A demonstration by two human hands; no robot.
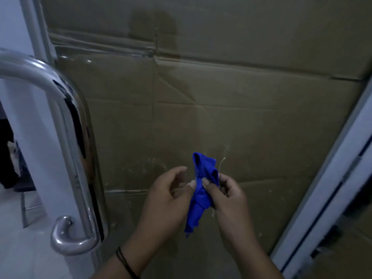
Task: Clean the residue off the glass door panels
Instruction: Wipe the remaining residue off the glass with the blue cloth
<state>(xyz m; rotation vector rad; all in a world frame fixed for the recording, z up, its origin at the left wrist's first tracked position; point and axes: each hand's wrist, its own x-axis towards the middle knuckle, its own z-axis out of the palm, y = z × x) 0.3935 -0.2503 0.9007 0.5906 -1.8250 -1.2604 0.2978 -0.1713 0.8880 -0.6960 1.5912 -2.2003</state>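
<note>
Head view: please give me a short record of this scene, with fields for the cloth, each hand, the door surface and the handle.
cloth: blue cloth, bunched, held up in front of the glass door panel
right hand: thumb and fingers pinch the cloth
left hand: thumb tip touches the cloth's edge, fingers loosely curled
door surface: whitish streaks of residue just above the cloth; brown cardboard shows behind the glass
handle: curved metal handle at the left edge of the door
wrist: dark band on the left wrist
</note>
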